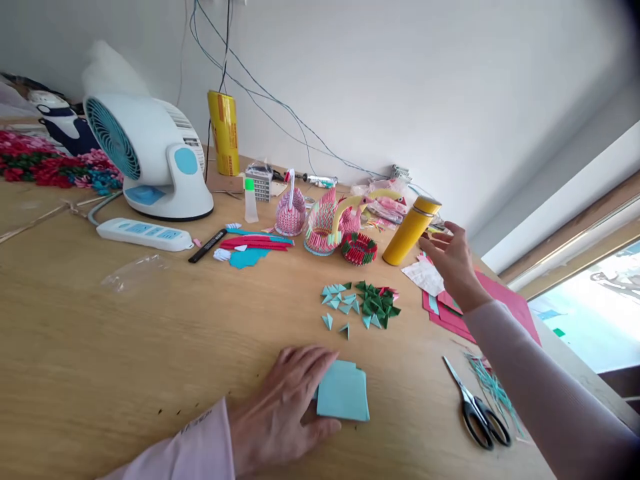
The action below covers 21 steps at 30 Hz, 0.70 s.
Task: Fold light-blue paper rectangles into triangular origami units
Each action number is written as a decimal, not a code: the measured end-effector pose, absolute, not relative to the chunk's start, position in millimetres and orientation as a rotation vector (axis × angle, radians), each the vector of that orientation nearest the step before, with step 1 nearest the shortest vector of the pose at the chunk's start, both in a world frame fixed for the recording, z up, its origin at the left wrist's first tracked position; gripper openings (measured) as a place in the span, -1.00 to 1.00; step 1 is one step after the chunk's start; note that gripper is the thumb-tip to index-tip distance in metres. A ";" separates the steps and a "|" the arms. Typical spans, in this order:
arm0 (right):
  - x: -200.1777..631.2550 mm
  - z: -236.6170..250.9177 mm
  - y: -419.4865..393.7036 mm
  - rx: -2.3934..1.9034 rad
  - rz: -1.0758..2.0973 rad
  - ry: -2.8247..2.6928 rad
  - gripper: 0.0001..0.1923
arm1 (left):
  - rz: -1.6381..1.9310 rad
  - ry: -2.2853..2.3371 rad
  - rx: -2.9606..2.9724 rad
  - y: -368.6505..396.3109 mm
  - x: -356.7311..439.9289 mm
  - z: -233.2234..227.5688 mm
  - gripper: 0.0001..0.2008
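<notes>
I see a stack of light blue paper squares (343, 392) lying flat on the wooden surface (150, 347), close to the near edge. My left hand (285, 400) rests palm down on the stack's left side, fingers spread and loose, pressing rather than gripping, with the sleeve running back toward me. My right hand (453, 260) is raised over the far right part of the surface, fingers apart and slightly curled, holding nothing; it hovers just beside a yellow flask (410, 230) that leans on its side, and above a white paper scrap (425, 275) and red sheets (495, 300).

Between the two hands sits a loose pile of small folded triangles (360, 303), blue and green. Scissors (475, 407) lie to the right of the stack, near the right edge, blades closed, with thin blue paper strips (493, 387) beside them.

Farther back stand folded paper swans (320, 220), a white fan (150, 157) and a power strip (145, 233). The broad stretch of surface left of the stack is bare wood except for a clear plastic bag (133, 270).
</notes>
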State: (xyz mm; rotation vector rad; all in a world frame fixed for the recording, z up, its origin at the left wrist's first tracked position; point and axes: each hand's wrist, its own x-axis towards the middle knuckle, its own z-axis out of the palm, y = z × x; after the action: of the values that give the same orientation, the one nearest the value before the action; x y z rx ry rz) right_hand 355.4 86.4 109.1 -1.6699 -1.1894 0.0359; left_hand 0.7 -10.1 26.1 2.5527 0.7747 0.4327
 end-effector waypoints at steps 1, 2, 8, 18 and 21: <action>340.2 106.5 66.5 -1.622 0.083 -1.279 -0.24 | 0.425 0.796 2.522 -9.6 1.6 27.2 -0.28; 323.6 102.9 45.3 -1.581 0.176 -1.409 -0.31 | 0.424 0.808 2.505 -8.7 2.5 26.9 -0.26; 241.3 59.2 -62.0 -1.607 0.437 -2.090 -0.35 | 0.563 0.867 2.500 -4.6 4.7 18.2 -0.21; 214.8 28.0 -78.1 -1.638 0.419 -2.175 -0.27 | 0.633 0.830 2.562 -4.9 4.7 14.0 -0.37; 217.1 23.5 -75.6 -1.565 0.390 -2.167 -0.42 | 0.640 0.828 2.568 -5.0 4.3 14.1 -0.39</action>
State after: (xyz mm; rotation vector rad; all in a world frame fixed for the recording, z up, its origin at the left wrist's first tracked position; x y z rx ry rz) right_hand 217.1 -75.6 23.5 -1.5647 -2.1666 0.3897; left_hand 4.3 -5.0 14.1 2.5678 0.8282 0.6401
